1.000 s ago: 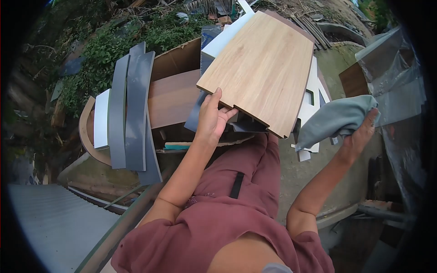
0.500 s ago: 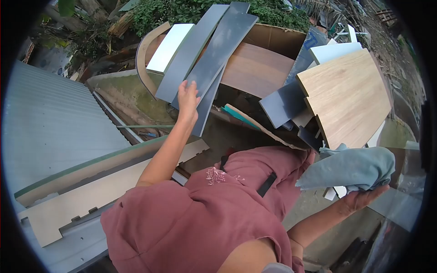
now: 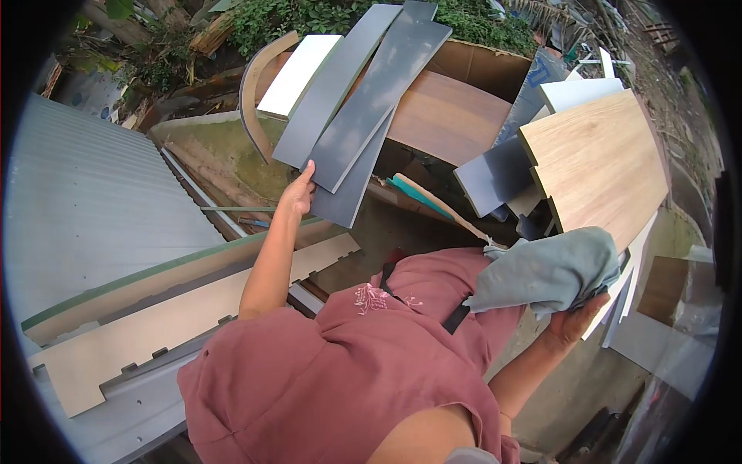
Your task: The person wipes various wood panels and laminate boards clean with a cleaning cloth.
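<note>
My left hand [image 3: 297,192] is at the lower end of a dark grey board [image 3: 379,97]. Its thumb lies over the board's near corner, and the other fingers are mostly hidden at the edge. Beside that board lies a lighter grey board [image 3: 340,85], and another dark board [image 3: 354,182] shows beneath. My right hand [image 3: 576,319] is closed on a crumpled grey-blue cloth [image 3: 545,271] from below. Just beyond the cloth leans a light wood-grain panel [image 3: 599,166].
A brown board [image 3: 448,116] lies by an open cardboard box [image 3: 483,69]. A white board [image 3: 300,76] and a curved strip [image 3: 251,100] sit farther left. At the left, a notched cream board [image 3: 178,325] rests near corrugated metal sheeting [image 3: 108,201].
My left hand has gone from resting with fingers spread on the dark grey board to its lower corner. My right hand has brought the cloth left, closer to my body.
</note>
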Available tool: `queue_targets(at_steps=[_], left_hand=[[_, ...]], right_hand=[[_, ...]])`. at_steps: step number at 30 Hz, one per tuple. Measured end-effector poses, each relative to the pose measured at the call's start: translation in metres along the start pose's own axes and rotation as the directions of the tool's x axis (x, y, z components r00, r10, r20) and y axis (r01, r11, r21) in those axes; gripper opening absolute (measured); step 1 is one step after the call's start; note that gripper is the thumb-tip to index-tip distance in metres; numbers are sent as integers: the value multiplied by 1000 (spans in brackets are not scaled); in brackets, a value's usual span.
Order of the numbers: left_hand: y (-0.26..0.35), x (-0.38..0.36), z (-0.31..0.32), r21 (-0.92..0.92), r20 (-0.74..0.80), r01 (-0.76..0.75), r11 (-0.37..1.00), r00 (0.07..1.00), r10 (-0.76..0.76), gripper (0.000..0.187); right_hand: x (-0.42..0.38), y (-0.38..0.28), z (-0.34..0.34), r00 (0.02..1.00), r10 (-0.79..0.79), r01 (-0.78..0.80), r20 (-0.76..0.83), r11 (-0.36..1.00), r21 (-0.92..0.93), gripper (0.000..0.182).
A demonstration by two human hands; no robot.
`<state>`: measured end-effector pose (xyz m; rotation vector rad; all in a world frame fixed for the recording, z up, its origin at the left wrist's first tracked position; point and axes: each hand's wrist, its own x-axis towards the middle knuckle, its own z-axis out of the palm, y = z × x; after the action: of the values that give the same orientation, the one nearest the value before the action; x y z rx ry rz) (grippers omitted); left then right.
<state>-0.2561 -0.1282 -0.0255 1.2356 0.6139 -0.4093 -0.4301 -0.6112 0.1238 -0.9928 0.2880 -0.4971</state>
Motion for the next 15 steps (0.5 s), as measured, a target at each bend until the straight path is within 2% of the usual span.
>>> queue_targets(at_steps=[2, 4, 5, 6, 7, 8, 9, 10, 12, 13, 14, 15], left_hand=[[1, 0, -6, -8, 62, -11, 1000, 998, 12, 92], [17, -23, 7, -78, -61, 34, 996, 997, -39, 92], [22, -27, 9, -57, -84, -27, 998, 996, 22, 89], [24, -31, 13, -60, -81, -25, 998, 997, 20, 89], [27, -34, 19, -125, -88, -156, 980, 985, 146, 86], [31, -37, 26, -186, -101, -283, 941, 958, 268, 84], [38, -44, 40, -298, -135, -384, 874, 923, 360, 69], [44, -43, 49, -297, -126, -380, 876, 925, 359, 69], [60, -37, 67, -514, -169, -595, 617, 776, 608, 52], [69, -40, 79, -486, -275, -658, 576, 740, 613, 39], [75, -45, 87, -490, -265, -655, 576, 741, 617, 39], [82, -50, 95, -425, -296, -719, 550, 685, 666, 37]], right_hand=[[-3, 4, 3, 998, 39, -37, -58, 999, 36, 82], [0, 8, 0, 1000, 15, -15, -15, 999, 31, 83], [1, 10, -4, 999, -11, 6, 37, 989, 148, 79], [3, 9, 1, 995, -45, 20, 88, 964, 265, 76], [3, 8, 7, 989, -96, 51, 109, 931, 362, 76], [4, 8, 15, 989, -102, 57, 106, 930, 362, 76], [5, 9, 23, 992, -115, 78, 51, 878, 472, 74], [7, 10, 30, 992, -124, 105, -5, 812, 574, 72], [14, 28, 36, 986, -93, -26, 137, 729, 684, 62], [15, 37, 46, 986, -28, -103, 167, 683, 723, 59], [15, 46, 56, 979, 34, -177, 201, 630, 756, 56], [14, 54, 62, 968, 97, -243, 232, 604, 759, 52]])
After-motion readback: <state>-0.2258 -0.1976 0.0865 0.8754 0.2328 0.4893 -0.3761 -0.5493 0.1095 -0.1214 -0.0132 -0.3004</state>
